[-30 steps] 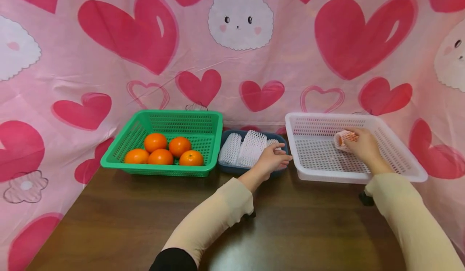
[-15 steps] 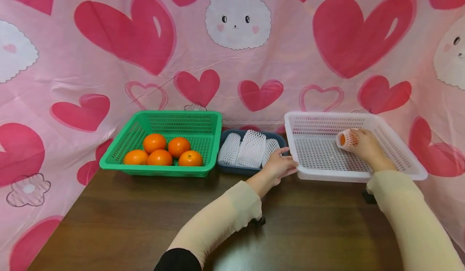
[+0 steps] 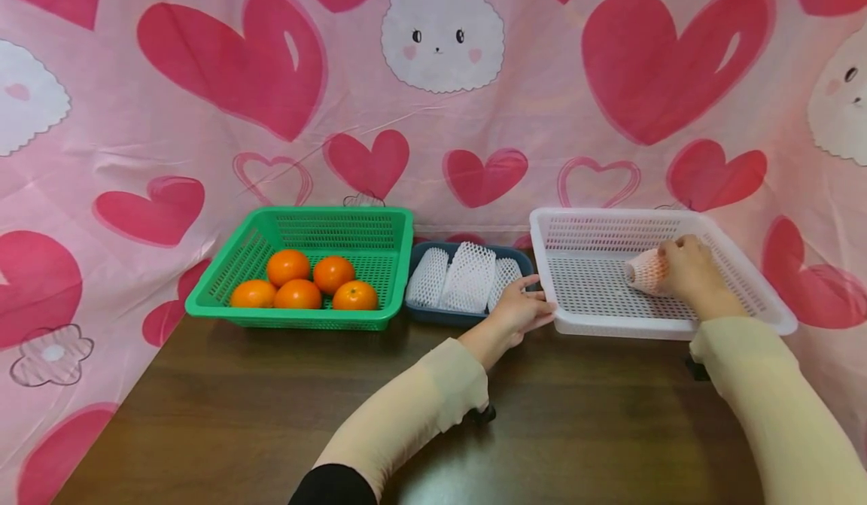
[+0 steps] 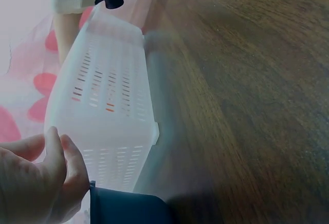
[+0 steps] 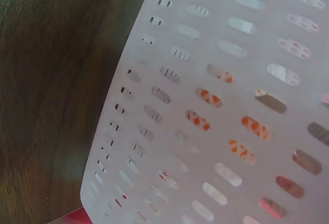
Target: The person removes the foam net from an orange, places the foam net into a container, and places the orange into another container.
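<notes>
In the head view, my right hand [image 3: 696, 273] is inside the white slotted basket [image 3: 619, 326], its fingers around an orange in a white foam net [image 3: 646, 272]. The net's narrow end points left, and the hand hides the other end. My left hand [image 3: 518, 311] has its fingertips at the basket's left front corner, fingers fairly straight. The left wrist view shows the left hand [image 4: 38, 180] touching the rim of the white basket [image 4: 110, 93]. Through the slots of the basket wall [image 5: 216, 49] in the right wrist view, orange patches show; the right hand is out of sight there.
A green basket [image 3: 298, 313] with several bare oranges [image 3: 298, 293] stands at the left. Between the baskets sits a blue tray [image 3: 433, 315] of foam nets [image 3: 470, 275]. Everything stands on a brown wooden table [image 3: 257, 400] against a pink heart-print cloth [image 3: 433, 151].
My left hand has moved right, from over the blue tray to the white basket's corner. In the right hand, the wrapped orange has turned, so less bare orange peel shows.
</notes>
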Action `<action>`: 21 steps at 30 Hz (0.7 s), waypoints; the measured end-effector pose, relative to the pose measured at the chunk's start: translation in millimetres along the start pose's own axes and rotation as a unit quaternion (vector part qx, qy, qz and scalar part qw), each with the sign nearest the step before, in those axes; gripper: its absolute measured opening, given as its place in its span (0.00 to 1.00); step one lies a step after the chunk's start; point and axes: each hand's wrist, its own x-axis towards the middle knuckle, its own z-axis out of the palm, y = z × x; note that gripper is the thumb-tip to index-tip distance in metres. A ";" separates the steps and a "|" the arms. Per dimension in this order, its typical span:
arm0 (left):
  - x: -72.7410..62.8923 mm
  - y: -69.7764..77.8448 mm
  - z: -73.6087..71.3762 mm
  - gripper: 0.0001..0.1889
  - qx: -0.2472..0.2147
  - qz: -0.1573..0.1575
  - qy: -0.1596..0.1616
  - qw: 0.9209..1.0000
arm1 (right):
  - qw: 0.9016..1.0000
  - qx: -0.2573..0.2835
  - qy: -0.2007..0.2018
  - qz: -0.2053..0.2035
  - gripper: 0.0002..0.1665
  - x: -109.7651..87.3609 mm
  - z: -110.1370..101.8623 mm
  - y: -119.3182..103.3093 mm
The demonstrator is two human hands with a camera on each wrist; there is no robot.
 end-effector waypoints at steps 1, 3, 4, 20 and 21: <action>-0.1 0.2 0.1 0.34 0.000 0.000 0.000 1.000 | 1.000 -0.001 -0.011 0.002 0.44 1.2 0.5 -0.3; -0.1 0.5 0.3 0.35 -0.002 -0.001 0.001 1.000 | 1.000 -0.004 -0.029 0.002 0.49 3.4 1.9 -0.2; 0.0 0.5 0.4 0.35 -0.002 -0.001 0.000 1.000 | 0.999 -0.002 -0.040 0.004 0.52 3.9 2.5 -0.1; -2.0 0.8 1.8 0.33 -0.004 -0.006 0.008 1.000 | 0.997 -0.037 -0.068 0.006 0.48 -3.2 4.8 14.6; -2.0 0.8 1.9 0.33 -0.006 -0.005 0.010 1.000 | 0.997 -0.036 -0.065 0.007 0.48 -3.3 5.0 14.6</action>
